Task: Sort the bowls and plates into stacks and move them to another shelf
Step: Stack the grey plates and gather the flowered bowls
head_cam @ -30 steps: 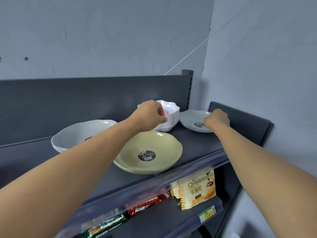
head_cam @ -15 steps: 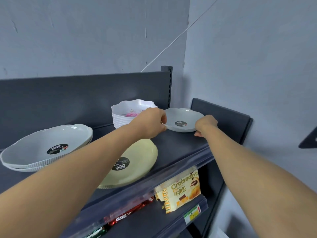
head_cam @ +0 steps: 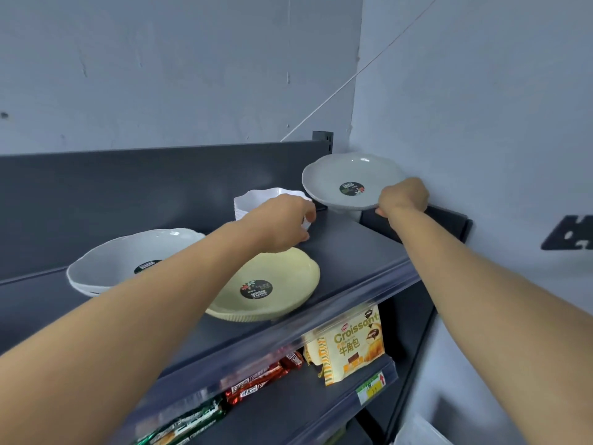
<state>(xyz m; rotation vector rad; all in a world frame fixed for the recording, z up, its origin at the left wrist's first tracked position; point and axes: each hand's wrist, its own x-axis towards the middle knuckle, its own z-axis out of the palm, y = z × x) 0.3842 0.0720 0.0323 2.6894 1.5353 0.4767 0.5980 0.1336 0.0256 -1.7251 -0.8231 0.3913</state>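
My right hand point(head_cam: 402, 195) grips the near right rim of a small grey plate point(head_cam: 333, 173) with a dark round label and holds it in the air above the right end of the dark top shelf point(head_cam: 362, 245). My left hand point(head_cam: 279, 223) hovers with loosely curled fingers beside a stack of white scalloped bowls point(head_cam: 253, 200) and holds nothing. Below my left wrist a pale yellow plate point(head_cam: 288, 277) lies on the shelf. Further left sits a stack of large grey plates point(head_cam: 128, 255), partly hidden by my left forearm.
The grey wall corner closes in right behind the lifted plate. A dark side panel point(head_cam: 449, 223) stands at the shelf's right end. On the lower shelf lie a croissant bag point(head_cam: 353, 342) and red snack bars point(head_cam: 263, 377).
The small grey plate has risen off the shelf in my right hand. My left hand has let go of its rim and dropped back toward the bowl stack.
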